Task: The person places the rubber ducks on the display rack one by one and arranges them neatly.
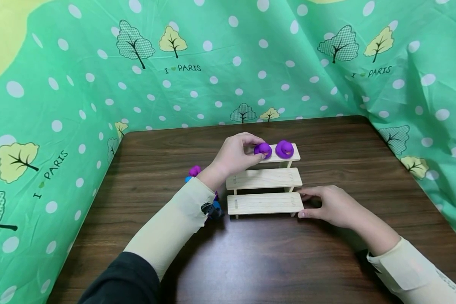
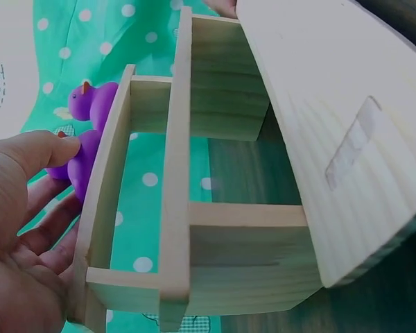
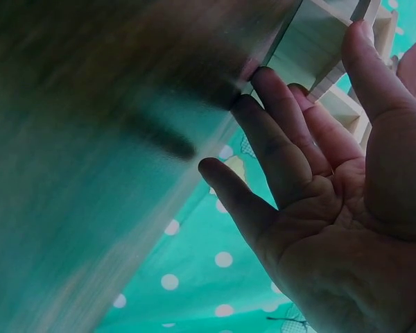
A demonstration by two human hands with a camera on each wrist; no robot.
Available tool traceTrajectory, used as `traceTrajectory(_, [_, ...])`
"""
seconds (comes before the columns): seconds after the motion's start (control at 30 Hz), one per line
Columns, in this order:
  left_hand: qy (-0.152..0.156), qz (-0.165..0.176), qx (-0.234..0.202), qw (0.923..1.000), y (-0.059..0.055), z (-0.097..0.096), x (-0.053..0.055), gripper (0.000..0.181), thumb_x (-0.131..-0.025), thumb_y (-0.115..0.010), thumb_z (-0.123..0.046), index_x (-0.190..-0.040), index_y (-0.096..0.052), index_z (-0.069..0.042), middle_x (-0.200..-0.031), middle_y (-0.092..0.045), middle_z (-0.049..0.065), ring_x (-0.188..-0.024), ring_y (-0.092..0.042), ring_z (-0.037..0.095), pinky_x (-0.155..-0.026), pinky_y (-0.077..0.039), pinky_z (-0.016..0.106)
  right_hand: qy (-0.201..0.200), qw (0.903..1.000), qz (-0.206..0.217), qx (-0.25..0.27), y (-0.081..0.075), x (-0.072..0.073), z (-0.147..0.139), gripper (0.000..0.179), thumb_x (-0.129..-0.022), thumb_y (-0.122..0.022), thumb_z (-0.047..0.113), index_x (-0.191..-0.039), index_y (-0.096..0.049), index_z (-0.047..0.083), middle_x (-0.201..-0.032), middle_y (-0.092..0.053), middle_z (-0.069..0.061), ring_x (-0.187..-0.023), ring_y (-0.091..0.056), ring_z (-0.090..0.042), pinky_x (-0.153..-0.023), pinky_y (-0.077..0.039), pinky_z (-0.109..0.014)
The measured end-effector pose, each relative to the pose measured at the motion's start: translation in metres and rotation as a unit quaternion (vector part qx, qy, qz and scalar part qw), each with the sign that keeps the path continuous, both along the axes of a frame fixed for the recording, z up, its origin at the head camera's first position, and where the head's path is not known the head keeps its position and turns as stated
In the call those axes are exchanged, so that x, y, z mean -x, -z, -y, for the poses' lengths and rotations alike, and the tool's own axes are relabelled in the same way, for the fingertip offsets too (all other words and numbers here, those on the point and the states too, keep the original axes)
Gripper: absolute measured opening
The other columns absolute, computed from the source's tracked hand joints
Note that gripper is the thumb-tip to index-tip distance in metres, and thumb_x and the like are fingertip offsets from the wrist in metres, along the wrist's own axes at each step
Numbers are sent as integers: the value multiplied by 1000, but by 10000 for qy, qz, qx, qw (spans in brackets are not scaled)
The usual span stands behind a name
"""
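A three-tier wooden step stand (image 1: pixel 264 179) stands on the table. Two purple rubber ducks are on its top tier: a left duck (image 1: pixel 264 150) and a right duck (image 1: pixel 285 149). My left hand (image 1: pixel 238 155) reaches over the stand and pinches the left duck, the thumb (image 2: pixel 52 149) on one side and the fingers behind. That duck sits at the top tier's board in the left wrist view. Low on the right, my right hand (image 1: pixel 332 207) holds the end of the bottom tier between thumb and fingers; the outer fingers (image 3: pixel 232 184) are spread.
Left of the stand, partly behind my left forearm, are a small magenta figure (image 1: pixel 195 170) and blue pieces. The brown wooden table (image 1: pixel 266 253) is bordered by a green dotted cloth (image 1: pixel 228 55) at the back and sides.
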State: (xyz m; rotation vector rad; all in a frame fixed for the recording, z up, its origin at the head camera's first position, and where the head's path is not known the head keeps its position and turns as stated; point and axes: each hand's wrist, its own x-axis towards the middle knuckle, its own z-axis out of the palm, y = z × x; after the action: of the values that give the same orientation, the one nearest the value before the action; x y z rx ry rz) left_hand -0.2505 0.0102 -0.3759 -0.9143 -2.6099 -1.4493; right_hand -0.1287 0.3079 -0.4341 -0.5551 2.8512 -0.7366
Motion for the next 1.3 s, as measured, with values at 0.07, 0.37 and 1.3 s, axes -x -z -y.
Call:
traceTrajectory(0.07, [-11, -13, 7, 10000, 1, -1, 0, 28, -86, -87, -13, -114, -80, -12, -112, -72, -5, -101, -65, 11, -91, -56, 28, -5, 10000, -16, 8, 0, 0, 0, 66, -82, -89, 48, -134, -71, 11, -104, -76, 9, -107, -71, -24, -94, -56, -56])
traceTrajectory(0.37, [0, -8, 82, 10000, 0, -1, -3, 28, -87, -86, -12, -114, -79, -12, -113, -71, -4, -102, -64, 11, -91, -55, 23, 7, 10000, -21, 6, 1, -1, 0, 66, -82, -89, 47, -134, -72, 11, -104, -76, 8, -107, -71, -24, -93, -56, -56])
traceTrajectory(1.3, [-371, -210, 76, 9991, 3, 74, -7, 35, -91, -85, -21, -125, -75, -16, -124, -71, -7, -122, -66, 19, -106, -52, 35, 50, 10000, 21, -65, -1, -1, 2, 69, -82, -88, 51, -135, -71, 11, -106, -77, 7, -110, -70, -27, -95, -54, -57])
